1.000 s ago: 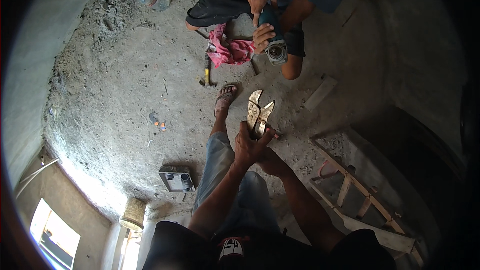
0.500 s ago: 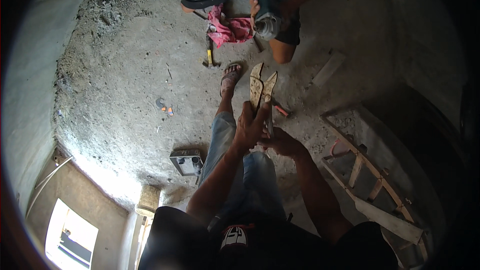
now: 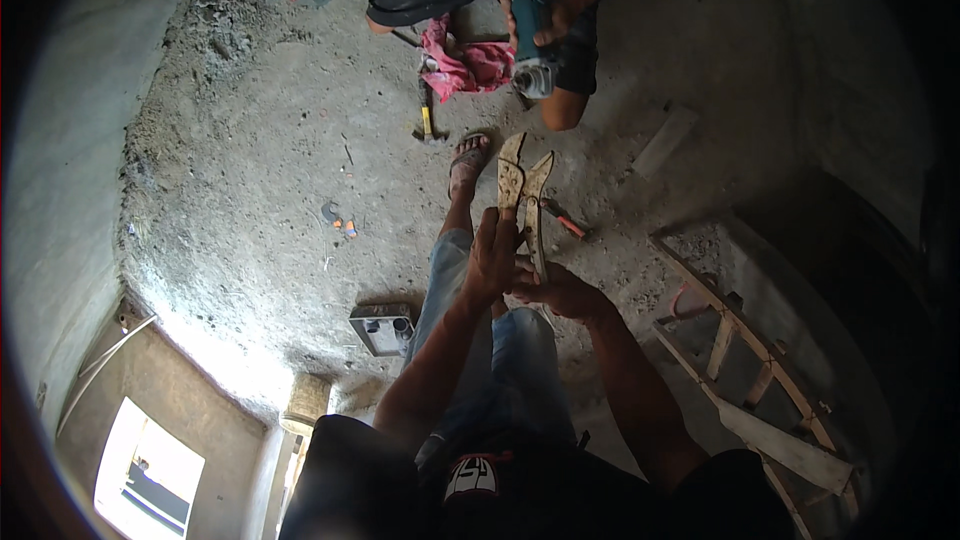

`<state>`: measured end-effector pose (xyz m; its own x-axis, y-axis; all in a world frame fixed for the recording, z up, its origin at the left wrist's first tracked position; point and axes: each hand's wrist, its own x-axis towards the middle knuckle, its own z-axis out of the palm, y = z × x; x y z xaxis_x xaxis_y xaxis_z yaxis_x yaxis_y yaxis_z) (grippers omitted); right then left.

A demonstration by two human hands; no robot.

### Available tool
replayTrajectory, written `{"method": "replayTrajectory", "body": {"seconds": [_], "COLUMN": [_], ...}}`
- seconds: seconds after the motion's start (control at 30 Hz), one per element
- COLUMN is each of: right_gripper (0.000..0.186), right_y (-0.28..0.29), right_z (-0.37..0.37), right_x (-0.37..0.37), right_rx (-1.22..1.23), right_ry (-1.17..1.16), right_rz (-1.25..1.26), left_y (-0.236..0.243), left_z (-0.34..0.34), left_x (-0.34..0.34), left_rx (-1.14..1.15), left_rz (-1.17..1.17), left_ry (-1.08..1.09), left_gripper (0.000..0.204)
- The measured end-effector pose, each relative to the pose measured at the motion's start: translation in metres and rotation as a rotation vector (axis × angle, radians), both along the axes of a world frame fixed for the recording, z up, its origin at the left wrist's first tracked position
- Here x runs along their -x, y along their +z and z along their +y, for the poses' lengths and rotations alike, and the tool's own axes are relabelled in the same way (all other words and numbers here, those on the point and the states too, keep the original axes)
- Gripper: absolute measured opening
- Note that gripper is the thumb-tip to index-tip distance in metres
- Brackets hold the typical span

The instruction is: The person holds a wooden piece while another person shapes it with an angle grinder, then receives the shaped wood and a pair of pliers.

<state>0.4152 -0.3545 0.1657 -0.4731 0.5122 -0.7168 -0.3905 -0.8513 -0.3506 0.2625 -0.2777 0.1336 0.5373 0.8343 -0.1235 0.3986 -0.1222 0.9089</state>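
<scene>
Pale, worn locking pliers [image 3: 511, 180] point away from me in front of my body, their two curved jaws apart. My left hand [image 3: 490, 262] is closed round the left handle. Against the lower end of the other handle, my right hand [image 3: 560, 292] grips with bent fingers; part of its hold is hidden. Nothing is between the jaws. Just right of the pliers, a red-handled tool [image 3: 568, 222] lies on the floor.
Across from me a co-worker holds a teal angle grinder [image 3: 533, 40]. Near it lie a pink cloth [image 3: 462, 65] and a yellow-and-black hammer [image 3: 428, 124]. A grey box [image 3: 381, 329] sits by my left leg. A wooden ladder-like frame [image 3: 760, 360] stands at right.
My left thumb has come down off the pliers' right handle, and the hands have shifted slightly. The co-worker's grinder has tilted more upright, with a hand now on its body.
</scene>
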Motion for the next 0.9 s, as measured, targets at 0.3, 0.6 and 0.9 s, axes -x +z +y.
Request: {"method": "replayTrajectory", "body": {"seconds": [0.3,0.6,0.9], "right_gripper": [0.074,0.080,0.078], "right_y": [-0.002,-0.017,-0.040], "right_z": [-0.001,-0.007,0.008], "right_x": [0.013,0.009,0.008], "right_rx": [-0.020,-0.063,-0.136], "right_ry": [-0.176,-0.249,-0.203], "right_rz": [-0.051,-0.088,-0.136], "left_y": [-0.001,-0.032,-0.026], "left_z": [0.001,-0.008,0.024], "left_x": [-0.014,-0.006,-0.018], "left_rx": [-0.047,0.144,0.725], "left_rz": [0.005,0.086,0.048], "left_ry": [0.104,-0.038,0.320], "left_gripper": [0.024,0.022,0.030]}}
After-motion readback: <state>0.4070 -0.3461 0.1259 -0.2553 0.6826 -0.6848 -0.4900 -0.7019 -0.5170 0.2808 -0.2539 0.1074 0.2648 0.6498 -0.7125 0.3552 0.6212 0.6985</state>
